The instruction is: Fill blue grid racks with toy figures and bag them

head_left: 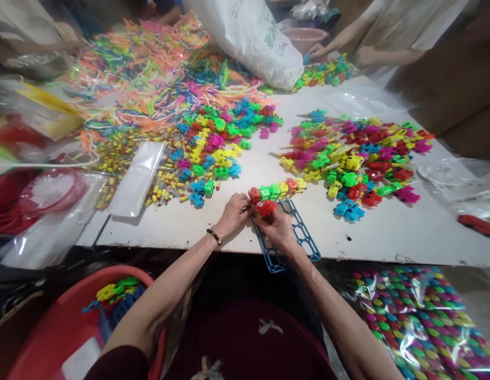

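A blue plastic grid frame [300, 226] lay on the white surface [264, 163], its near end jutting past the edge towards the person; along its far end ran a row of small toys [274, 191] in red, green, yellow and orange, though whether each was seated in a cell could not be told. The right hand [279, 228] gripped a red plastic toy [266, 207] just on the near side of that row; the left hand [232, 215] had its fingers curled at the row's left end, and what they held, if anything, was hidden.

By the look of it, the work on this frame was at an early stage: only the far row was laid out, while the cells that showed nearer the person were bare; plenty of loose toys were left, in a large multicoloured pile [355, 158] to the right and another heap [217, 141] to the left, beside yellow-ended capsules [163, 182]; at the lower right, toys in neat rows under clear film [419, 322] appeared finished.
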Demonstrator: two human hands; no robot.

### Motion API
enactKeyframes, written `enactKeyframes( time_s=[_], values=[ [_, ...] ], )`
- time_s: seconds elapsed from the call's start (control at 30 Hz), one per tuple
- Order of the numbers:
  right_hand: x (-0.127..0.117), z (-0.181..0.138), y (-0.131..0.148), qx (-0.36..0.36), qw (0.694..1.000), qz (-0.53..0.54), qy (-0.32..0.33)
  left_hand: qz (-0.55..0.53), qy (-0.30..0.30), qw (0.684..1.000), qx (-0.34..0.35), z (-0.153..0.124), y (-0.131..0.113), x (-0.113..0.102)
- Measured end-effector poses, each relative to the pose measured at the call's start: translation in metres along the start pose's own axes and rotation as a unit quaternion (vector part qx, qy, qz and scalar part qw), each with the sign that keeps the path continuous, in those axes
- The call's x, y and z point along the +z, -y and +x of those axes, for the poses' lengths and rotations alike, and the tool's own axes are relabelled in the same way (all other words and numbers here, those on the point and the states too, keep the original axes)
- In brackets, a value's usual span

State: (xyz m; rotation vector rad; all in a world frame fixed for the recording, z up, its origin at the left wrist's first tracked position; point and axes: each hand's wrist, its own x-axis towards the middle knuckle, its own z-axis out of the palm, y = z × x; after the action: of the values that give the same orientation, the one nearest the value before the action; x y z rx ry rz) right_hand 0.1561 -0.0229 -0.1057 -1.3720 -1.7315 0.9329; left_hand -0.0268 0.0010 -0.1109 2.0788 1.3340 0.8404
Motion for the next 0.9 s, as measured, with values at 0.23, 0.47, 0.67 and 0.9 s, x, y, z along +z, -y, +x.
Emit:
enactKeyframes(
  time_s=[0.23,0.47,0.67,0.9],
  values=[
    [-0.001,-0.001,0.001,-0.098,0.991,-0.094,-0.014,-0.004,-0.008,1.0,0.006,-0.001,0.002,0.002],
    [0.0,0.003,-0.005,-0.134,0.98,-0.145,0.032,-0.007,0.004,1.0,0.001,0.001,0.0,-0.002],
    [0.009,-0.004,0.004,-0.14,0.98,-0.142,0.024,0.002,0.008,1.0,0.018,0.004,-0.004,-0.007],
    [-0.113,-0.017,-0.028,-0.046,0.959,-0.193,-0.202,0.004,-0.048,0.999,0.015,0.003,0.008,-0.014]
  ],
)
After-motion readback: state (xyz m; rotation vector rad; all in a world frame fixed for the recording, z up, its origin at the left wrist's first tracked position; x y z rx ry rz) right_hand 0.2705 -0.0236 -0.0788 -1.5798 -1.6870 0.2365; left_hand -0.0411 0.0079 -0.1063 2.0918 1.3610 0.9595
